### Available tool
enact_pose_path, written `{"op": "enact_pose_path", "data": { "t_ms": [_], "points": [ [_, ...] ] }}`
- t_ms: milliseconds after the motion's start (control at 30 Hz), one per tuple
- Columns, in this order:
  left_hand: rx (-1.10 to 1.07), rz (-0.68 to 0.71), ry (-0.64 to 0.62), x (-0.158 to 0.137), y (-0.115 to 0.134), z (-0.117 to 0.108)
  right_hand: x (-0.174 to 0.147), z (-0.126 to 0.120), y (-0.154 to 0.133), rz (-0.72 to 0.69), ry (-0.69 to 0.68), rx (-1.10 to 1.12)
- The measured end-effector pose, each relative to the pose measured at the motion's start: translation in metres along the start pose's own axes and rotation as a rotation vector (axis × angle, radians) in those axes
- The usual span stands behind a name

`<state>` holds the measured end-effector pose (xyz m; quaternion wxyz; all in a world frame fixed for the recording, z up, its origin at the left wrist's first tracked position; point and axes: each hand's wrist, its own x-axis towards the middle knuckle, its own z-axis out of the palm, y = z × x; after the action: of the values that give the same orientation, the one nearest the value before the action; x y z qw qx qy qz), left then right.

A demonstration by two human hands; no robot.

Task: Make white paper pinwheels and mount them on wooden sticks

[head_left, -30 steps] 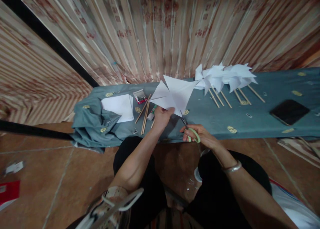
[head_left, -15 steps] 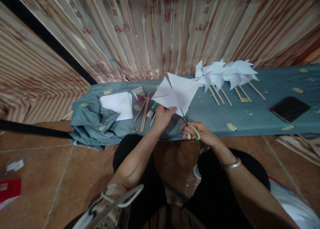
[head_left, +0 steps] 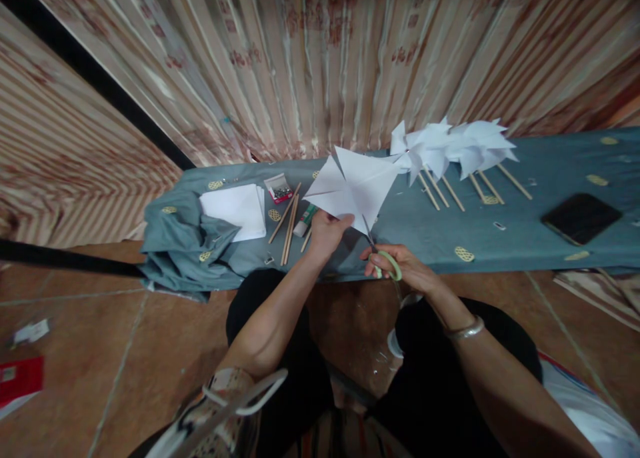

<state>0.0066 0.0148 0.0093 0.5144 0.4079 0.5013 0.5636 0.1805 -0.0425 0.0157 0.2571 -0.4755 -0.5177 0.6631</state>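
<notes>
A square sheet of white paper with slits running in from its corners is pinched in my left hand, thumb on top. My right hand grips a pair of scissors with light green handles. Their blades reach into the paper's near corner, along a cut there. Just left of my left hand lie a green glue stick and several thin wooden sticks. Beyond and right of the sheet rest several white paper pinwheels on wooden sticks.
A stack of white paper and a small open box of metal pins lie on the left of the cloth-covered table. A dark phone lies at right. A pleated curtain hangs behind.
</notes>
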Motion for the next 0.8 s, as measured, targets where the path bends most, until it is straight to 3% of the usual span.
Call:
{"op": "enact_pose_path", "data": {
  "t_ms": [800],
  "points": [
    [-0.101,-0.007,-0.016,0.0007,-0.0001,0.0010,-0.0010,0.0016,-0.0007,0.003,0.016,0.008]
  ]
}}
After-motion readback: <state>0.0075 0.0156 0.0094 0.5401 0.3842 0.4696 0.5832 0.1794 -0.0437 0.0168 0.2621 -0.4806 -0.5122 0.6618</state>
